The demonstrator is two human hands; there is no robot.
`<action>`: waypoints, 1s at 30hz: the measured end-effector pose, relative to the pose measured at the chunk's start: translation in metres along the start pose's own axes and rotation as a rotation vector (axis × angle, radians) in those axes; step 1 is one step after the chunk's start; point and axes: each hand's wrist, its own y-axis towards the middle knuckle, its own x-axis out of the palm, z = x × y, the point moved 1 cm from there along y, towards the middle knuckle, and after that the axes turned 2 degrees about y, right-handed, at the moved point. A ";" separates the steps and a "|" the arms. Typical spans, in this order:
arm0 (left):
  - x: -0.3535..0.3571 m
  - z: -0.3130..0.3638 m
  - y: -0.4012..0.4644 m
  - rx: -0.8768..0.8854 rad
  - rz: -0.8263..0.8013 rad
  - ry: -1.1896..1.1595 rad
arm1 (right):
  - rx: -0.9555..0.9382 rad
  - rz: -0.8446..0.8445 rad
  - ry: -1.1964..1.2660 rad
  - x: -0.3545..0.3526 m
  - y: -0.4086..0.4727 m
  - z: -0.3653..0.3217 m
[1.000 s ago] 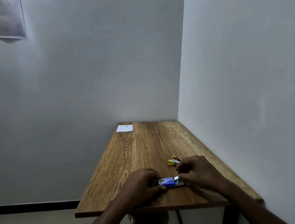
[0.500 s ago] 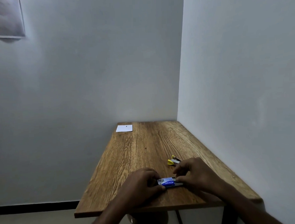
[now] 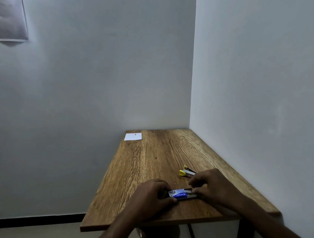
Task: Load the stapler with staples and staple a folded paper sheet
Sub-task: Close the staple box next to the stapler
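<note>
Head view: left hand and right hand pinch staple box.

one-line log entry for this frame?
phase: opening staple box | left hand: holds box | right hand: pinches box end | stapler: untouched | paper: far corner

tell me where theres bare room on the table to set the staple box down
Bare wood spans the table between the white paper and the yellow stapler. Crowded near front, where both hands hold the staple box.
</note>
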 end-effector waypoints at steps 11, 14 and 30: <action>0.000 0.001 0.000 0.007 0.000 -0.002 | -0.066 0.052 0.047 -0.009 -0.001 -0.001; 0.000 0.001 0.000 0.004 -0.003 -0.007 | -0.105 0.066 0.085 -0.010 -0.003 -0.004; 0.000 -0.002 -0.001 0.003 -0.006 -0.016 | -0.108 -0.041 0.088 -0.002 -0.007 -0.006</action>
